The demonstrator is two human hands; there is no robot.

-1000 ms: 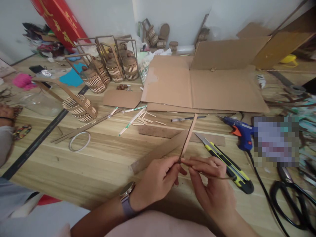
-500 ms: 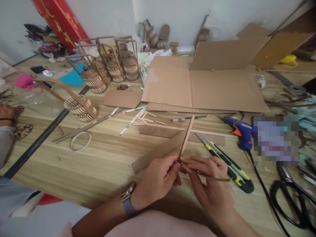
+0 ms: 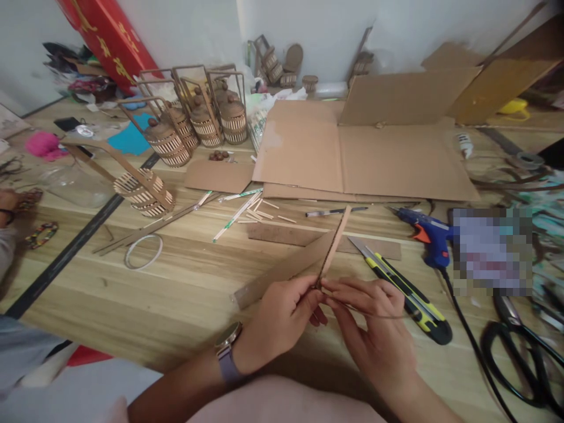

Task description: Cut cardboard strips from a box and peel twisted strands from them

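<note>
Pinching a brown strip, sticking out past left hand, left of the knife. Gripping a thin band in right hand.

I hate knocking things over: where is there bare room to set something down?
A wide patch lies between the white ring and the left hand; a smaller patch between the right hand and the black cord. It's crowded around the lidded baskets and right of the glue gun.

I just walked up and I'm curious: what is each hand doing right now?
Left hand: closed, pinching the light-brown strip by its near end.
Right hand: closed, holding a thin brown strand.
</note>
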